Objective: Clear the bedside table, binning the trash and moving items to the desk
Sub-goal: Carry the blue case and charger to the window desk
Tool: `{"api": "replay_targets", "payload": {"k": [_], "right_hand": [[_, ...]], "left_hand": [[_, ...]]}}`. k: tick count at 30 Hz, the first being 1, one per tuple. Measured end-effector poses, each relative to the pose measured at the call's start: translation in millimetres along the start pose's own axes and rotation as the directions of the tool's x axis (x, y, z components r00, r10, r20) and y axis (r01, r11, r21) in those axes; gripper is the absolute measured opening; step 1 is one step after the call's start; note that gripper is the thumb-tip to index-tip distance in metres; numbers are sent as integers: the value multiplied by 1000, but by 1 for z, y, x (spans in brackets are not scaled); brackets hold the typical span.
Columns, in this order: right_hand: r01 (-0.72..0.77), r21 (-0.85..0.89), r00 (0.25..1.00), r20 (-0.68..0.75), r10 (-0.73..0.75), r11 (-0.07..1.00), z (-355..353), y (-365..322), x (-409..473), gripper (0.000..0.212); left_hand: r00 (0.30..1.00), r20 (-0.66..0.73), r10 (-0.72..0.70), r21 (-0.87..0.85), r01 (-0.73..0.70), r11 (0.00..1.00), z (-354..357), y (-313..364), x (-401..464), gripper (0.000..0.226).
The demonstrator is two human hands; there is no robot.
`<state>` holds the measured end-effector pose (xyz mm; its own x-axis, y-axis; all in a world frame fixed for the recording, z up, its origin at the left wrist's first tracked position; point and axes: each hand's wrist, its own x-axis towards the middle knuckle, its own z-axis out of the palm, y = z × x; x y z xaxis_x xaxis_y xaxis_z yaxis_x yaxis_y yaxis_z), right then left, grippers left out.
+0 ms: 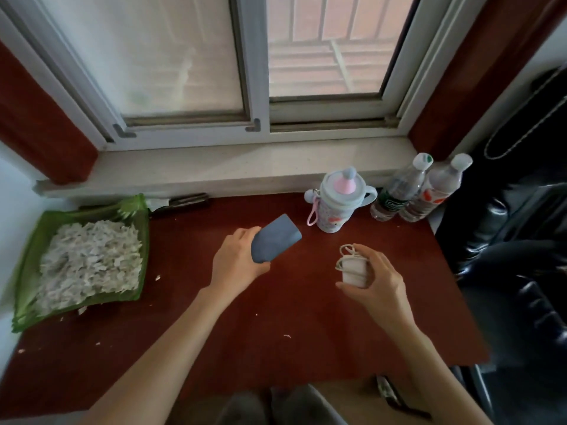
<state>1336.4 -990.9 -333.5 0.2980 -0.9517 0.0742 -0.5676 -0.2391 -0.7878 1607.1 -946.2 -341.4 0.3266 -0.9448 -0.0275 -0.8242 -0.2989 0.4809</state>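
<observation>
While both forearms reach in from the near edge over the red-brown table (276, 317), each hand has something in it. The left hand (236, 262) has its fingers (245, 233) wrapped round the near end of a flat blue-grey case (275, 239), which slants up and to the right, its far end lifted toward the window. The right hand (376, 279) grips a small white charger (354, 271) with its white cable (348, 251) wound round it, thumb below and fingers curled over the right side (whether the charger touches the tabletop cannot be told).

At the far side of the table, right of centre, stands a child's drinking bottle (334, 200) with a pink spout, a handle and a patterned sleeve. Just to its right, two clear plastic water bottles (399, 191) stand together in the far right corner, touching one another. On the left side sits a green tray (135, 210) heaped with pale shredded bits, and a few such crumbs lie scattered on the table nearby. A pale windowsill (214, 170) runs along the far edge under a sliding window, and something black and glossy fills the space to the right of the table.
</observation>
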Motion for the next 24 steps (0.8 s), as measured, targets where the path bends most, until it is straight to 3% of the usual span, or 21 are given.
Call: {"api": "replay_targets", "payload": {"k": [11,24], "right_hand": [[-119,17,993,-16,119,993,12,20,13,71],[-230,-2,971,-64,229,973,37,16,15,71]], "left_hand": [[956,286,68,125,-107,986,31,-27,104,71],[906,401,134,105,-191,976,53,-48,166,75]]}}
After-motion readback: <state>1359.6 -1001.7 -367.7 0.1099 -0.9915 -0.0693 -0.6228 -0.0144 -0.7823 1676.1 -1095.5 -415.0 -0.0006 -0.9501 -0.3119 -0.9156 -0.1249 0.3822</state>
